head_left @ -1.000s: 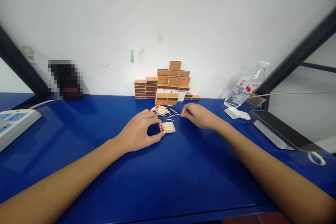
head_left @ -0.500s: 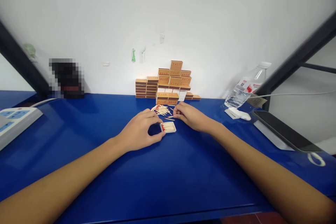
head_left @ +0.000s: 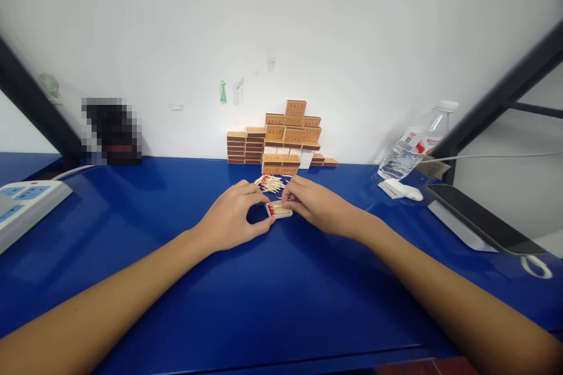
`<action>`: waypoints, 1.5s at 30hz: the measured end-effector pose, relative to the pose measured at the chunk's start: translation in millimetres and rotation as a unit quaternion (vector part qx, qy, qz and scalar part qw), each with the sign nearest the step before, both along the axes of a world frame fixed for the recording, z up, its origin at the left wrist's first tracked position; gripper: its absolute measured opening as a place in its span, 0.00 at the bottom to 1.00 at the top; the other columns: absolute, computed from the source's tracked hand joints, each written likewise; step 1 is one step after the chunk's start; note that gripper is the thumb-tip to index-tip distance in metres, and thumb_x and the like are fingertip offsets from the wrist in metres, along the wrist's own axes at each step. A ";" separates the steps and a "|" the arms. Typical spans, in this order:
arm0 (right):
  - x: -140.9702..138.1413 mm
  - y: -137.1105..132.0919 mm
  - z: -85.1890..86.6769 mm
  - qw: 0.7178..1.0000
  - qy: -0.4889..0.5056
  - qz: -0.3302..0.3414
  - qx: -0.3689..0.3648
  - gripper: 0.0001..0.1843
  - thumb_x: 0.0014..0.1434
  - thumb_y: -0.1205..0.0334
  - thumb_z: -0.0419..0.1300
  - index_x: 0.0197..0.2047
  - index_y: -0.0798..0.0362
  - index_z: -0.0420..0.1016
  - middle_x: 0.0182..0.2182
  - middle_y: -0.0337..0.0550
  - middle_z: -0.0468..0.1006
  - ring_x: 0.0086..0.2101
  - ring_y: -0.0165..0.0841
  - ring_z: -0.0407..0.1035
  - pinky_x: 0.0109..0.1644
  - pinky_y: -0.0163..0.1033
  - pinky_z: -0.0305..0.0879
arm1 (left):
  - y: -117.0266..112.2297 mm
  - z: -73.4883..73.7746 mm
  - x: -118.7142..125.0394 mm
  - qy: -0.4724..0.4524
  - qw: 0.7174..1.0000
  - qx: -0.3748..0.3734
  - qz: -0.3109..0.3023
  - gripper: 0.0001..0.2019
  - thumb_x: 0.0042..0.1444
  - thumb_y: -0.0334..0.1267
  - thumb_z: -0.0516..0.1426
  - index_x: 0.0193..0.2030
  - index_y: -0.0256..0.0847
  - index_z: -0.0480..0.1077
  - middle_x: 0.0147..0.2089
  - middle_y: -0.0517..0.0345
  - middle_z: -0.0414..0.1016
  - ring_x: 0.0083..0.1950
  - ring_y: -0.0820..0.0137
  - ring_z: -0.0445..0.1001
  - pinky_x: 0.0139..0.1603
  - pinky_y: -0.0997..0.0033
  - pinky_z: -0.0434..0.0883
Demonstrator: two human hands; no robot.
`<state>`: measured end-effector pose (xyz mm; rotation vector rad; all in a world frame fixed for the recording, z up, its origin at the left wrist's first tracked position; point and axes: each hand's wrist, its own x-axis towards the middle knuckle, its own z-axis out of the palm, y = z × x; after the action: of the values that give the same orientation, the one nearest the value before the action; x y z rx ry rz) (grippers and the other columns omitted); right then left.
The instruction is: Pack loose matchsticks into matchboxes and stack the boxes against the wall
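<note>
Between the thumb and fingers of my left hand [head_left: 235,217] is the left end of a small white matchbox tray [head_left: 284,216], which rests on the blue table. Several red-tipped matches [head_left: 277,209] lie side by side in the tray. My right hand [head_left: 314,205] is at the tray's right end, its thumb and fingertips pinched over the matches; a match appears to be in the pinch, though the fingers mostly cover it. Just behind the tray spreads a loose pile of matches [head_left: 270,183], with a few strays near my right fingers.
Stacked matchboxes [head_left: 292,135] stand against the wall behind the pile. To the right are a leaning water bottle [head_left: 413,143], a white plastic object [head_left: 400,190] and a phone [head_left: 484,217]. A power strip [head_left: 30,205] lies at the left on the blue table [head_left: 272,304].
My right hand has moved left and toward me, from the stray matches to the tray's right end. My left hand keeps its hold, with the tray shifted slightly.
</note>
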<state>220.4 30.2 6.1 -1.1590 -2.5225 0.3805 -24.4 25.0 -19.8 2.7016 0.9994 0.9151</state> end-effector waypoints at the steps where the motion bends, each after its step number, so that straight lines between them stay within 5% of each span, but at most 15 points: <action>1: 1.3 1.9 -1.2 1.000 0.013 -0.003 0.008 0.06 0.72 0.64 0.53 0.41 0.51 0.70 0.42 0.46 0.73 0.40 0.36 0.68 0.45 0.41 0.64 | 0.1 -0.1 0.0 -0.001 1.000 -0.001 -0.002 0.09 0.62 0.42 0.64 0.46 0.42 0.78 0.44 0.52 0.80 0.46 0.59 0.73 0.50 0.55 0.74; 12: 14.1 18.2 -10.4 0.998 0.005 -0.059 -0.013 0.07 0.71 0.63 0.56 0.39 0.53 0.70 0.39 0.45 0.73 0.37 0.35 0.67 0.42 0.40 0.63 | -1.2 1.3 1.1 0.001 1.000 -0.009 -0.009 0.11 0.62 0.43 0.64 0.48 0.41 0.79 0.45 0.52 0.81 0.47 0.59 0.73 0.51 0.55 0.73; 28: 3.6 4.0 1.5 0.999 0.023 0.028 -0.009 0.07 0.69 0.63 0.59 0.40 0.52 0.77 0.36 0.42 0.73 0.37 0.33 0.67 0.42 0.38 0.63 | -2.4 0.9 1.1 -0.007 1.000 -0.010 -0.016 0.10 0.62 0.42 0.63 0.47 0.41 0.78 0.44 0.53 0.81 0.47 0.60 0.75 0.52 0.54 0.73; 36: 25.0 43.1 -18.7 0.981 0.043 -0.186 0.038 0.09 0.64 0.57 0.63 0.39 0.54 0.78 0.35 0.44 0.79 0.33 0.33 0.69 0.37 0.38 0.62 | -5.1 3.6 3.4 -0.014 0.999 -0.018 -0.040 0.10 0.63 0.42 0.63 0.47 0.42 0.79 0.45 0.52 0.80 0.48 0.60 0.75 0.55 0.53 0.74; 45: 18.5 58.0 -28.6 0.981 0.006 -0.181 0.067 0.03 0.67 0.65 0.62 0.41 0.55 0.76 0.38 0.46 0.78 0.36 0.35 0.70 0.41 0.38 0.62 | -0.7 0.3 0.4 -0.001 1.000 -0.009 -0.019 0.12 0.63 0.43 0.63 0.48 0.40 0.79 0.46 0.51 0.81 0.49 0.59 0.74 0.53 0.54 0.74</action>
<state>238.8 88.2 -22.5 -1.5157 -2.2221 0.1195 -24.0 24.3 -19.5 2.6937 0.9479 0.8981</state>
